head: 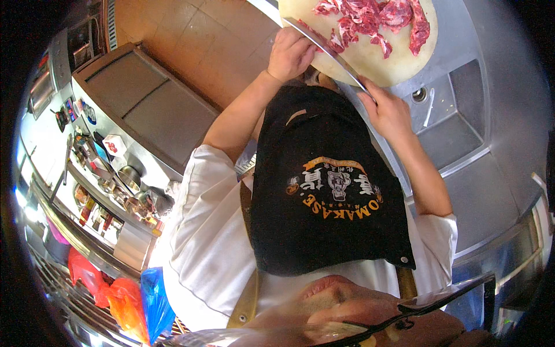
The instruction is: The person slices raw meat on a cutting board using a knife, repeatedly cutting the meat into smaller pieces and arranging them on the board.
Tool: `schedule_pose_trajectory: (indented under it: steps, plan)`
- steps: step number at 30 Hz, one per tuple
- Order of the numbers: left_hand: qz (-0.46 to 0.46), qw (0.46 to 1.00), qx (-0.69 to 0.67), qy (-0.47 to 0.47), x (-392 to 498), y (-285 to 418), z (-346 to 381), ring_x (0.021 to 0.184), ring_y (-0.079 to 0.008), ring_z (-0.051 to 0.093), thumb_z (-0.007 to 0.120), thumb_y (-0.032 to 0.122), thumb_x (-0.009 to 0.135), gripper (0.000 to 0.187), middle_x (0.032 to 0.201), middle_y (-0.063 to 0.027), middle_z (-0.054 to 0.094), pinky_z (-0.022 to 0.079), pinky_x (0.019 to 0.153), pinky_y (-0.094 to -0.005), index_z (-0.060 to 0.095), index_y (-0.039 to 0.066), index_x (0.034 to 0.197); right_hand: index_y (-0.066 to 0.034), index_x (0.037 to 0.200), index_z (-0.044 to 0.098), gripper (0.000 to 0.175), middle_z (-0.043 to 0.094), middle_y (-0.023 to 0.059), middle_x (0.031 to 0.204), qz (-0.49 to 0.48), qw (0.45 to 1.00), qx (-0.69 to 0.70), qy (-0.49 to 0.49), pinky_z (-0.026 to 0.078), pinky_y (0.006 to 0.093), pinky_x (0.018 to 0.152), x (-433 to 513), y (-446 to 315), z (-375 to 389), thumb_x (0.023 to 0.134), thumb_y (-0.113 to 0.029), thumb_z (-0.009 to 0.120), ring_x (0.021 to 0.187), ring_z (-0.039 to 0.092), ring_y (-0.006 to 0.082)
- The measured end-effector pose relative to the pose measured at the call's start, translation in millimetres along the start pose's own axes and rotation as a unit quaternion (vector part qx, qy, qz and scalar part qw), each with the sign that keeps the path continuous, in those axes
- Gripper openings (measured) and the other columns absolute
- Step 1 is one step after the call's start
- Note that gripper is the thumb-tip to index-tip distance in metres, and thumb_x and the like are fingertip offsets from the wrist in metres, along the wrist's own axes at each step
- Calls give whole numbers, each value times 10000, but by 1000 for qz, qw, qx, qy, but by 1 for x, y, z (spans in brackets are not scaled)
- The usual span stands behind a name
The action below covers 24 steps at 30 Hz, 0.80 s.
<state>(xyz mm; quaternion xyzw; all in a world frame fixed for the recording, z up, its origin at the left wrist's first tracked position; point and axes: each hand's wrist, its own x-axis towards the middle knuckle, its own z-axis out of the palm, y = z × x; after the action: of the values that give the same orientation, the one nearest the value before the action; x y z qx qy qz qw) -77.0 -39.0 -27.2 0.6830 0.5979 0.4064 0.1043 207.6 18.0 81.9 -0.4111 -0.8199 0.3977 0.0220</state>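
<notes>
My right hand (387, 110) grips a long-bladed knife (336, 56) by its handle end. The blade slants up and left across the near left edge of a round, pale cutting board (401, 71). My left hand (291, 54) is curled beside the blade near its tip; its fingertips are close to a thin strip of raw red meat (310, 29), and whether they pinch any is hidden. Several pieces of raw meat (357, 17) with white fat lie further up the board, partly cut off by the frame's top.
Right of the board is a stainless steel sink (459, 134) with a drain (419, 94) and a white strip. At left stand a brown-topped cabinet (143, 99), a counter crowded with bowls and containers, and red, orange and blue plastic bags (156, 299). Tiled floor (204, 43) shows beyond.
</notes>
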Motion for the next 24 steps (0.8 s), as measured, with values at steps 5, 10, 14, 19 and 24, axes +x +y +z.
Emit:
schedule_pose_trajectory:
  steps: [5,10,14,19,24]
  plan:
    - [6,1000,0,-22,6,-2,-1,1045,-356,628,779,96,820,238,1103,-113,663,498,926,-468,742,79,1054,-194,1361,665,425,750,193,976,13,999,-16,-35,573,515,765,109,-31,28,1045,-467,592,926,723,419]
    - [-16,999,27,-16,7,-1,-7,1047,-361,628,777,91,823,248,1119,-118,660,500,925,-470,730,80,1066,-178,1370,669,442,756,184,1013,46,999,16,-6,579,476,803,97,-31,2,1043,-467,603,952,731,402]
    - [-16,1000,15,0,0,0,-3,1036,-350,634,773,83,827,201,1081,-97,675,505,925,-457,735,84,1024,-178,1383,672,418,761,172,1105,7,1000,-3,-16,588,462,835,10,-8,-7,1026,-395,658,981,741,387]
    - [-17,1000,15,-7,5,-1,0,1028,-344,641,769,67,801,213,1074,-95,681,503,924,-463,731,86,1010,-211,1364,683,383,760,176,1096,-22,999,-24,33,588,486,816,21,0,12,1022,-381,662,970,737,403]
    - [-35,998,12,-47,9,9,-12,1112,-343,640,745,47,764,279,1139,-80,680,499,963,-462,711,99,1036,-259,1299,706,368,757,164,942,35,998,26,-38,576,518,787,117,-38,30,1038,-474,561,895,734,401]
